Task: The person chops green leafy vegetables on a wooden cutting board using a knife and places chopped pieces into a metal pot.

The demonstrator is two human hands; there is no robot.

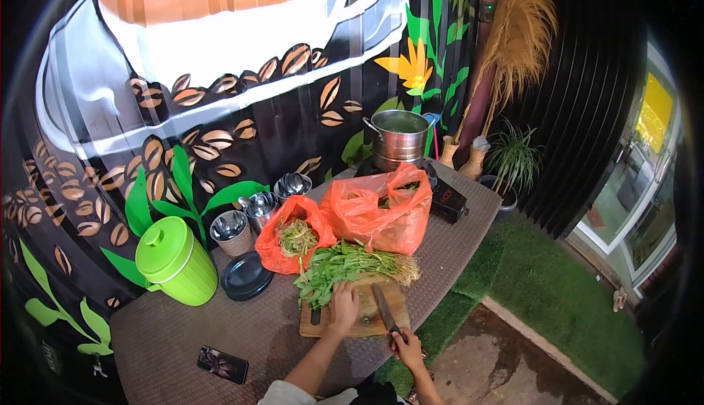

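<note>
My right hand (405, 347) is wrapped round the handle of a knife (383, 307), whose blade lies over the right part of a wooden cutting board (372, 323). Flat over the left part of the board is my left hand (345, 304), at the lower edge of a bunch of leafy greens (330, 271); its fingertips are partly hidden among the leaves. The stems and roots of the greens point right. Behind them stand a small red bag (270, 248) with stems inside and a larger red bag (396, 224).
Black plates (246, 276), a green lidded bucket (174, 260) and cutlery cups (232, 233) stand on the left of the table (169, 339). A phone (222, 365) lies near the front. At the back, a steel pot (400, 139) sits on a black stove (445, 198).
</note>
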